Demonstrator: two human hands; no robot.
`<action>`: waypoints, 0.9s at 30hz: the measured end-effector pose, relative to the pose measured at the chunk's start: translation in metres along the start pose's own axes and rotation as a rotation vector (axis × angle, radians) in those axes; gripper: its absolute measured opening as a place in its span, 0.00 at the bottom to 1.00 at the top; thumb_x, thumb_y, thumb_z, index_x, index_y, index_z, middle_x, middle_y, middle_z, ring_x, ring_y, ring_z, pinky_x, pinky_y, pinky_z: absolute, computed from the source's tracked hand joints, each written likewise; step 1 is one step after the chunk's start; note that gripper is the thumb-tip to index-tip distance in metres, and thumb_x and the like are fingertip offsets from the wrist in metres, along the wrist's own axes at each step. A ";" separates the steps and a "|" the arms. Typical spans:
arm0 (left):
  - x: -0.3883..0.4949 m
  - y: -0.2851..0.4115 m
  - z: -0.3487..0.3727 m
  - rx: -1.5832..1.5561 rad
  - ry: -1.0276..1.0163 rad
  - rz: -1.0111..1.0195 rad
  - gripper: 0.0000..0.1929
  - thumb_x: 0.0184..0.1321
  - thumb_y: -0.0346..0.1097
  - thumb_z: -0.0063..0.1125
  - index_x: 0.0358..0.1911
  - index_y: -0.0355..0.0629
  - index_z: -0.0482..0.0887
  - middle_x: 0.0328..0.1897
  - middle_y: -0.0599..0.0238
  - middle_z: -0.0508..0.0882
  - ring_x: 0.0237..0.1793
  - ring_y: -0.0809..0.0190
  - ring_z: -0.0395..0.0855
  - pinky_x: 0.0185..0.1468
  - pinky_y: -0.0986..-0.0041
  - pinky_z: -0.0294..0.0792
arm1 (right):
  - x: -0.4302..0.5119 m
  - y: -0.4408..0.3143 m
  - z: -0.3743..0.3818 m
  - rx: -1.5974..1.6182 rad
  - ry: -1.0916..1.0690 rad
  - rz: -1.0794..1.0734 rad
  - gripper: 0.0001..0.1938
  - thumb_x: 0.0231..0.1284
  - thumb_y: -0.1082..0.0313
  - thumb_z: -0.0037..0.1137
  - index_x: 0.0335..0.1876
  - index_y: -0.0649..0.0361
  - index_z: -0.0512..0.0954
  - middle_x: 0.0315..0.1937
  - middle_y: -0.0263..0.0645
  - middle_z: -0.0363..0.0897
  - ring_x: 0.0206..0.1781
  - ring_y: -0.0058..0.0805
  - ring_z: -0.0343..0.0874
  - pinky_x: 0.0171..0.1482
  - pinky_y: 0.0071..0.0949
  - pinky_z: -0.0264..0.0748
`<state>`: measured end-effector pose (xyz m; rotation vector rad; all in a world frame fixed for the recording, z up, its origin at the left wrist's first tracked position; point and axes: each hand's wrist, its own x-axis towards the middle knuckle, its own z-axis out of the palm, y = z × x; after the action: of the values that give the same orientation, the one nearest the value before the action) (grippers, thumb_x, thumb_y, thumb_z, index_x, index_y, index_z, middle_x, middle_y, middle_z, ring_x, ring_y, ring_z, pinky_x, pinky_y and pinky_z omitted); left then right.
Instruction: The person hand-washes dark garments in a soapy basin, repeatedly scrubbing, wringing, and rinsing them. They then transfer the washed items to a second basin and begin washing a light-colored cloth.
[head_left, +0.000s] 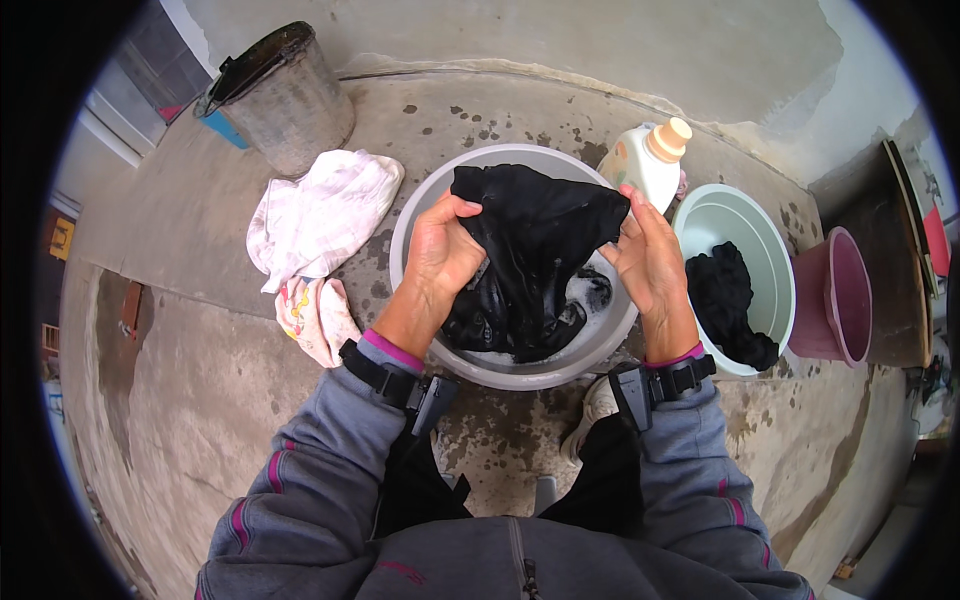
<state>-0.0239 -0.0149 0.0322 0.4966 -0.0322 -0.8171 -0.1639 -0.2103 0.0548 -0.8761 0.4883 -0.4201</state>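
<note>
A wet black garment (525, 240) is stretched between my two hands, its upper edge raised and its lower part hanging into a grey plastic basin (517, 379). My left hand (446, 247) grips the cloth's left corner between thumb and fingers. At the opposite corner, my right hand (649, 255) pinches the edge with the thumb on top. Soapy water (596, 330) with white suds shows at the right inside the basin. The bottom of the cloth lies in this water, so its full shape is hidden.
Behind the basin's right rim stands a white detergent bottle (637, 165). A pale green basin (765, 225) holds another black garment (727, 300), beside a pink bucket (814, 300). White cloth (322, 217) and a printed cloth (315, 319) lie left on concrete, near a worn metal bucket (292, 105).
</note>
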 end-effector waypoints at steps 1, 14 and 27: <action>-0.001 0.000 -0.001 -0.027 -0.071 -0.020 0.19 0.47 0.19 0.47 0.45 0.37 0.79 0.50 0.57 0.82 0.54 0.54 0.78 0.63 0.60 0.68 | -0.001 -0.001 0.001 -0.084 -0.009 0.091 0.23 0.71 0.50 0.48 0.62 0.58 0.70 0.52 0.50 0.77 0.56 0.31 0.76 0.59 0.36 0.71; -0.002 -0.003 0.011 0.204 -0.086 -0.218 0.30 0.70 0.57 0.47 0.63 0.38 0.69 0.63 0.57 0.77 0.62 0.55 0.76 0.66 0.58 0.68 | -0.006 0.010 0.012 -0.275 -0.155 -0.239 0.25 0.59 0.83 0.56 0.64 0.66 0.69 0.58 0.42 0.76 0.58 0.27 0.77 0.62 0.25 0.72; -0.012 -0.013 0.017 0.444 -0.092 0.188 0.18 0.56 0.20 0.60 0.51 0.37 0.80 0.47 0.62 0.85 0.47 0.64 0.84 0.53 0.71 0.76 | -0.010 -0.010 0.012 -0.004 -0.327 -0.205 0.39 0.56 0.83 0.59 0.74 0.63 0.55 0.66 0.45 0.68 0.68 0.33 0.68 0.69 0.33 0.65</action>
<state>-0.0449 -0.0206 0.0433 0.8603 -0.3465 -0.6463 -0.1672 -0.2035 0.0718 -0.9817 0.0983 -0.4523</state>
